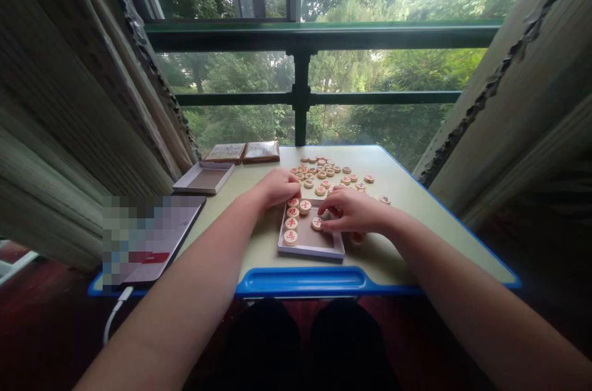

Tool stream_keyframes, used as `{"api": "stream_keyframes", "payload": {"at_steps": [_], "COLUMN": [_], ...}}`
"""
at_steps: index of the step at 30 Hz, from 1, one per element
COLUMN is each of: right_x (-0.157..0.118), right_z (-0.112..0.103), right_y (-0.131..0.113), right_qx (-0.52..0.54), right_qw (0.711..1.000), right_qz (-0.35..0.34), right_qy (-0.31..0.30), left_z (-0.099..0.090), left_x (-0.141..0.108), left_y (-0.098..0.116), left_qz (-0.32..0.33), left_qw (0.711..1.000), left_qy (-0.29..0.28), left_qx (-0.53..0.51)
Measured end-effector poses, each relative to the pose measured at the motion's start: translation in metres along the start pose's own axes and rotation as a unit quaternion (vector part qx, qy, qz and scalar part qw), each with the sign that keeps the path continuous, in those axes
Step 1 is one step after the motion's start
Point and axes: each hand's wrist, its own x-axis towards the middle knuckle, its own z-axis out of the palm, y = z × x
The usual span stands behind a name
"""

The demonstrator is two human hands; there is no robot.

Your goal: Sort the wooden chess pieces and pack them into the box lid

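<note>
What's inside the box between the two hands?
Round pieces with red marks sit in the box: a column on the left, one beside it, one at the right hand. What that and the left hand cover can't be seen.

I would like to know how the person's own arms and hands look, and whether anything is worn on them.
The slender left forearm and right forearm are bare as far as the picture shows them: no sleeve, watch or bracelet. The left hand and right hand wear no gloves. No ring is visible, but parts of both hands are hidden.
</note>
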Motion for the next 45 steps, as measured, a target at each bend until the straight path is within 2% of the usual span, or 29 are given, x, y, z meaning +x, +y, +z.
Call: {"api": "stream_keyframes", "payload": {"at_steps": [5, 8, 23, 25, 28, 33, 39, 45], "right_x": [0.011, 0.018, 0.022, 0.018, 0.011, -0.001, 0.000, 0.004], "right_z": [0.016, 0.024, 0.027, 0.021, 0.010, -0.002, 0.006, 0.012], "right_y": [-0.001, 0.001, 0.000, -0.001, 0.000, 0.002, -0.003, -0.005], "right_qx": [-0.020, -0.018, 0.021, 0.033, 0.020, -0.026, -0.027, -0.021], "right_qw": [0.989, 0.986, 0.986, 0.987, 0.994, 0.999, 0.999, 0.997], "right_qz": [-0.012, -0.037, -0.038, -0.041, -0.046, -0.014, -0.032, -0.065], "right_qy": [0.143, 0.163, 0.164, 0.150, 0.097, 0.044, 0.003, 0.024], "left_z": [0.000, 0.001, 0.003, 0.003, 0.004, 0.005, 0.005, 0.004], "left_x": [0.001, 0.002, 0.003, 0.002, 0.001, 0.001, 0.001, 0.002], "left_y": [-0.001, -0.003, -0.006, -0.006, -0.006, -0.009, -0.008, -0.010], "left_qz": [0.020, 0.029, 0.029, 0.027, 0.020, 0.008, 0.024, 0.040], "left_qw": [1.000, 0.999, 0.999, 0.999, 0.999, 1.000, 0.998, 0.998], "left_qy": [-0.003, 0.004, 0.013, 0.019, 0.019, 0.023, 0.037, 0.040], "left_qx": [0.020, 0.030, 0.037, 0.033, 0.022, 0.012, 0.033, 0.040]}}
